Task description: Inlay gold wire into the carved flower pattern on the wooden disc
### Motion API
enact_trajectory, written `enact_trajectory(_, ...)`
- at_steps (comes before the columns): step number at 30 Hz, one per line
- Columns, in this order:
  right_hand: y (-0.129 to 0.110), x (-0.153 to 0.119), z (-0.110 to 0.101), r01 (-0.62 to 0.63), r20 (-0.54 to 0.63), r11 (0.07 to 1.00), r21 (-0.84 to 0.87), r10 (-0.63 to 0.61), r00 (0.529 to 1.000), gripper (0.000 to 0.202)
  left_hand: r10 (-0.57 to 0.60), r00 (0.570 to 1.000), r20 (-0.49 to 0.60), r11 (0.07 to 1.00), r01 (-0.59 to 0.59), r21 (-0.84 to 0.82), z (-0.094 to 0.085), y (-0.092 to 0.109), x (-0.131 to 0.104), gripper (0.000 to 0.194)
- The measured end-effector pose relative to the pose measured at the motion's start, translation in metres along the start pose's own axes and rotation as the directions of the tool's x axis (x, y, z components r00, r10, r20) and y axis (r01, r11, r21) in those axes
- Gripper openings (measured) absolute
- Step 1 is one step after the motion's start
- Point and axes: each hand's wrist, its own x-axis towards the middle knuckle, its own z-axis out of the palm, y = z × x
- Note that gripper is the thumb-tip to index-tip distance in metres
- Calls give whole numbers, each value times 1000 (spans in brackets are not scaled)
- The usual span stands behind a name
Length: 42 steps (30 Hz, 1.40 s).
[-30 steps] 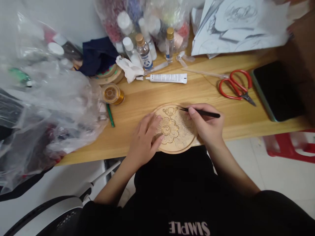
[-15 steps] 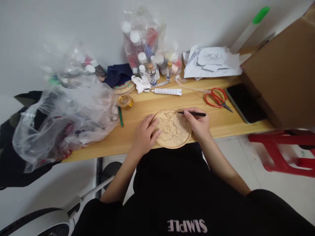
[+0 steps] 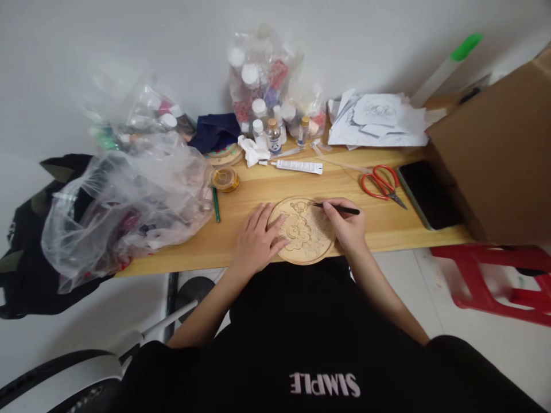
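A round wooden board lies at the front edge of the table, with a flower pattern outlined in gold-coloured lines on its face. My left hand rests flat at its left side, fingers stretched, with the thumb and a finger over the rim. In my right hand are slim black tweezers, pinched between thumb and fingers like a pen. Their tip points left and is close to the outlined shape near the board's top. Whether the tip grips anything is too small to tell.
Behind the board lie a glue tube, a spool of gold wire and a green pencil. Red-handled scissors, a phone and a cardboard box stand right. A plastic bag fills the left.
The whole view has shifted slightly. My left hand now lies flatter, its fingers reaching further over the board. The tweezers stay near the same outlined shape at the top.
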Motion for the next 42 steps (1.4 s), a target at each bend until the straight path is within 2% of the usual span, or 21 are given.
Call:
enact_trajectory(11,0,-2,-3,-16,17,999,-33,16,1000,11,-57,997,59,997,60,-50,2,-3,-4,63)
enact_trajectory(18,2,-4,-6,-9,22,1000,-26,9,1000,3,-109,992,56,994,111,-20,2,8,1,66)
enact_trajectory(24,0,-4,-5,-3,25,1000,-24,3,1000,7,-91,994,63,996,93,-19,5,14,3,63)
enact_trajectory(42,1,-8,-7,-62,23,997,-53,64,998,5,-73,997,13,997,73,-19,7,12,2,64)
